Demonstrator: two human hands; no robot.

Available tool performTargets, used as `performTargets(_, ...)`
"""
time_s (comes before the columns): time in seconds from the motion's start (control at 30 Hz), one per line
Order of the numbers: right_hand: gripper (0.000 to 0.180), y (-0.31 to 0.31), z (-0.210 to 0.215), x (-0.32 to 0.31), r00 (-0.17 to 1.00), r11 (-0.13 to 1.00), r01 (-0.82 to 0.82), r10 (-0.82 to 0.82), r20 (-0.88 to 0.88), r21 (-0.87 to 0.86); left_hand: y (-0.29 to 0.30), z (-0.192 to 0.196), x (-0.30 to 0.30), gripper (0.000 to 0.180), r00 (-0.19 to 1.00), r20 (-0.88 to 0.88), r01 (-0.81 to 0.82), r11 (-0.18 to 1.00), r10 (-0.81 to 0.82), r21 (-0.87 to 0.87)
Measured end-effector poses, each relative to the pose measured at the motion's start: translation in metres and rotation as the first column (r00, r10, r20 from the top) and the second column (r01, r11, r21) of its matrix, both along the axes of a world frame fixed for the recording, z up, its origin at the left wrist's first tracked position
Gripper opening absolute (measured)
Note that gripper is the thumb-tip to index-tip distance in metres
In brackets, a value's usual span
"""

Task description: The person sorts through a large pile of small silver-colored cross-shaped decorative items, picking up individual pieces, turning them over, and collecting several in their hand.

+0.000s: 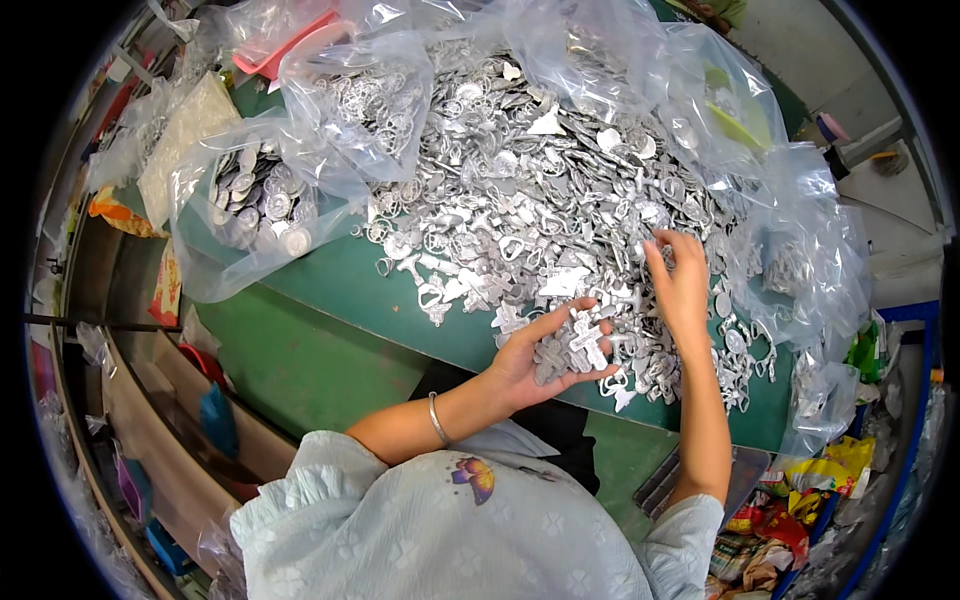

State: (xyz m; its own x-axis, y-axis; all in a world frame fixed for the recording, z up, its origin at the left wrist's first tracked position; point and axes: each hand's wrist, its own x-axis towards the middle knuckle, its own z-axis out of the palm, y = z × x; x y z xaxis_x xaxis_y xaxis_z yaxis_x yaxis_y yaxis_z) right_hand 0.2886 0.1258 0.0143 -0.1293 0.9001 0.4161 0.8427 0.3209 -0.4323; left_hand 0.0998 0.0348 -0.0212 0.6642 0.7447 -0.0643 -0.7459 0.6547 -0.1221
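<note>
My left hand (520, 365) is turned palm up at the near edge of the pile, with several silver-grey cross-shaped metal pieces (584, 342) resting in it. Its fingers curl partly around them. My right hand (682, 280) reaches onto the right part of a large heap of small silver-coloured metal pieces (560, 190). Thumb and fingertips come together there, and whatever they pinch cannot be made out against the heap. Among the loose pieces are discs, rings, hearts and crosses.
The heap lies on a green tabletop (330, 305). At left, a clear plastic bag (200, 255) holds round metal discs. More clear bags (800, 240) line the right edge. A red tray (285, 48) sits far left, and colourful packets (840, 465) fill a blue-framed rack at right.
</note>
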Motion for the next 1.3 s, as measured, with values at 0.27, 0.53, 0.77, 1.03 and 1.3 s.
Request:
performTargets(0.27,0.019,0.032,-0.017,-0.008,0.990,0.973,-0.025,-0.008,-0.142,-0.230,0.004,0.002,-0.009,0.032,0.980,-0.198,-0.008,0.998,-0.006,-0.070)
performTargets(0.53,0.020,-0.032,0.017,-0.002,0.295,0.828,-0.343,-0.353,-0.888,-0.443,0.003,-0.001,-0.003,0.021,0.999,-0.030,0.023,0.992,-0.027,-0.123)
performTargets(0.77,0.032,-0.080,0.028,-0.007,0.439,0.858,-0.317,-0.246,-0.864,-0.405,0.003,0.005,0.001,0.021,0.995,-0.099,0.014,0.989,-0.029,-0.144)
performTargets(1.03,0.029,-0.105,0.026,0.011,0.532,0.736,-0.447,-0.239,-0.812,-0.509,-0.004,0.007,0.008,0.022,0.998,-0.057,0.022,0.987,-0.031,-0.156)
performTargets(1.3,0.037,-0.036,0.018,0.124,0.480,0.949,0.211,-0.310,-0.820,-0.235,-0.005,0.014,0.007,0.019,0.988,-0.149,0.000,0.982,-0.029,-0.191)
